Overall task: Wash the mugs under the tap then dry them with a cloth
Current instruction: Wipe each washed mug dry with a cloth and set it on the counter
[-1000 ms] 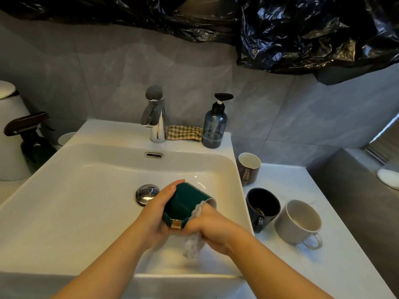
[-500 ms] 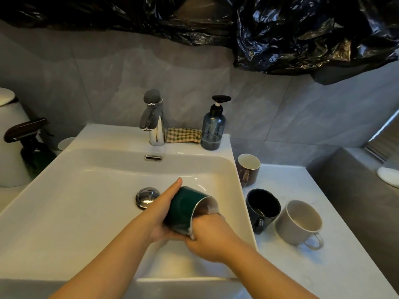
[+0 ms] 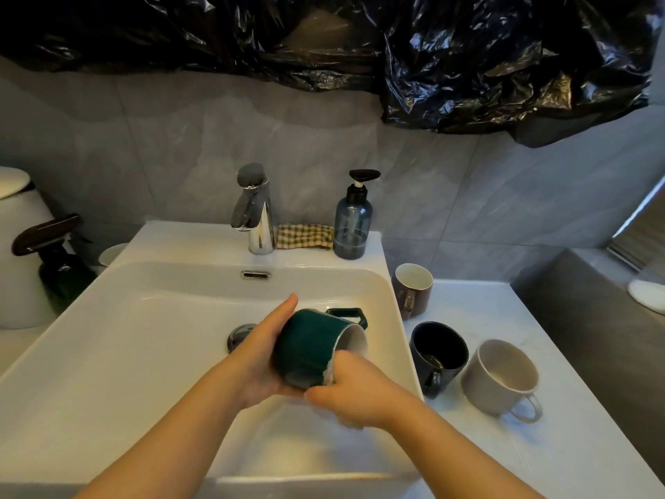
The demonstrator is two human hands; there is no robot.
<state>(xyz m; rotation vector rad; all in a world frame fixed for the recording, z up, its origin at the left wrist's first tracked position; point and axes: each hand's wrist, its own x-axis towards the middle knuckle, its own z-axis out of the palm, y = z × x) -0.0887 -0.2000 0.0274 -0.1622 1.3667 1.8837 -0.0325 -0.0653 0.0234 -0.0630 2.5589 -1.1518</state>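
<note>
Grey marbled wall tiles (image 3: 180, 156) run behind a white rectangular ceramic basin (image 3: 172, 243). Crumpled, glossy black plastic sheeting (image 3: 503, 59) hangs across the top of the wall. A white stone-look bench (image 3: 485, 444) touches the basin's right side and meets a raised grey tiled ledge (image 3: 575, 318). Pale daylight enters at a window strip (image 3: 644, 225) on the far right; the room is otherwise dim.

Drain plug (image 3: 238, 336) half behind left hand (image 3: 264, 356); white bin (image 3: 18, 246) cut by left edge.
</note>
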